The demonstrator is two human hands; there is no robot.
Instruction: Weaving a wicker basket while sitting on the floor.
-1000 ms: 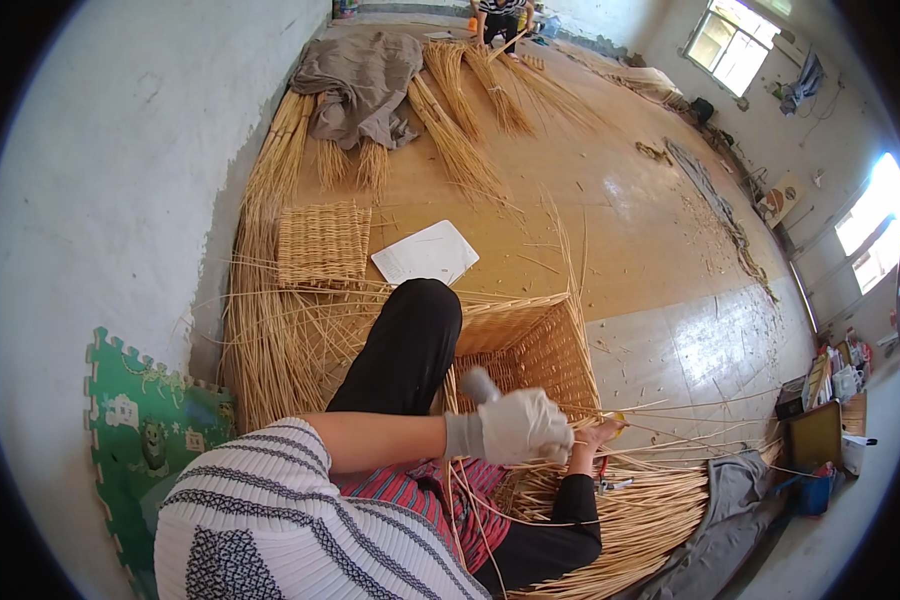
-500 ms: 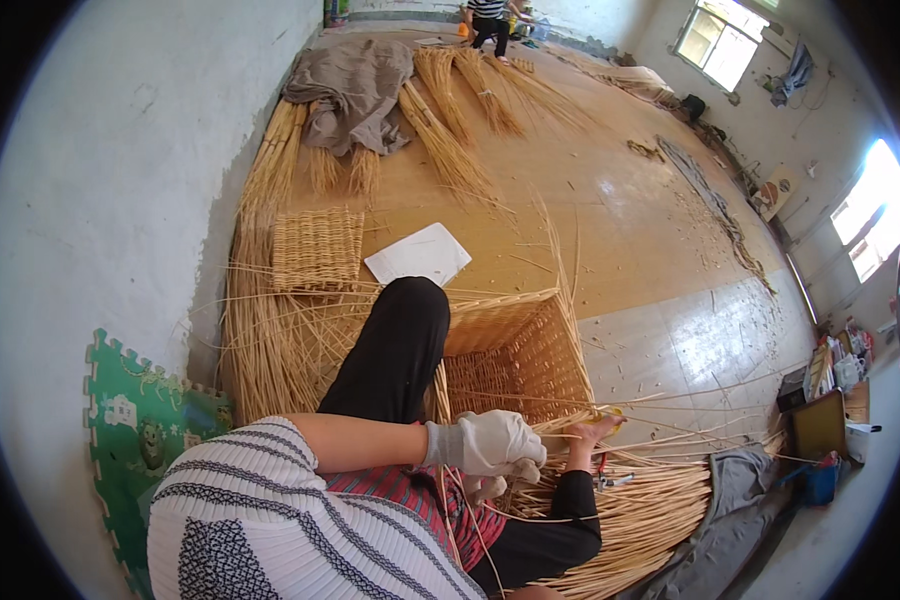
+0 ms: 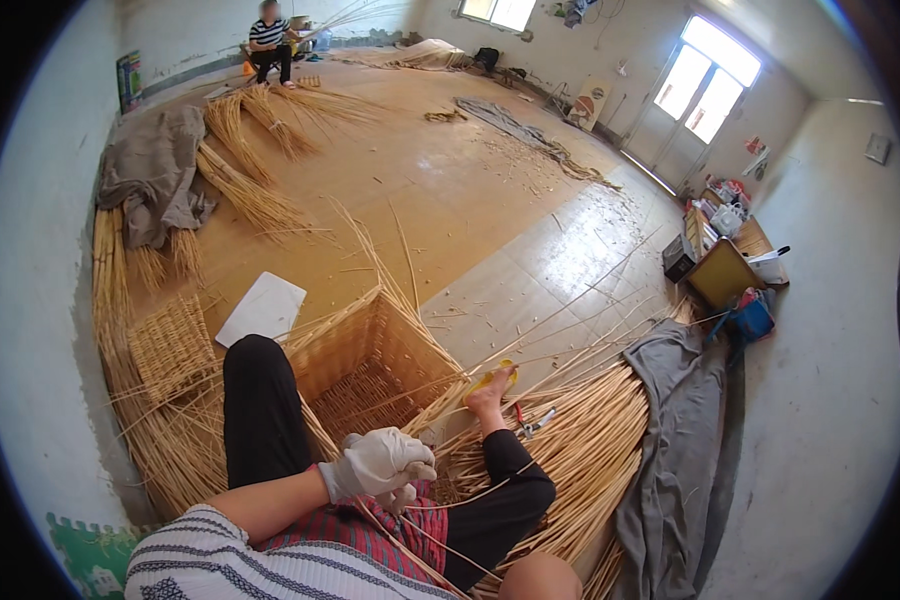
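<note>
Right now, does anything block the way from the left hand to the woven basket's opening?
Nothing bulky that I can see: the left hand is by the near side of the woven basket, with only thin canes there.

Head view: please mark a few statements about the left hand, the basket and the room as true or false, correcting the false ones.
1. The left hand wears a pale glove and is near a woven basket. True.
2. The basket is covered by a lid. False: it is open, its inside showing.
3. A white panel lies on the floor. True.
4. That panel is round. False: it is four-sided.
5. The other person wears a striped top. True.
</note>
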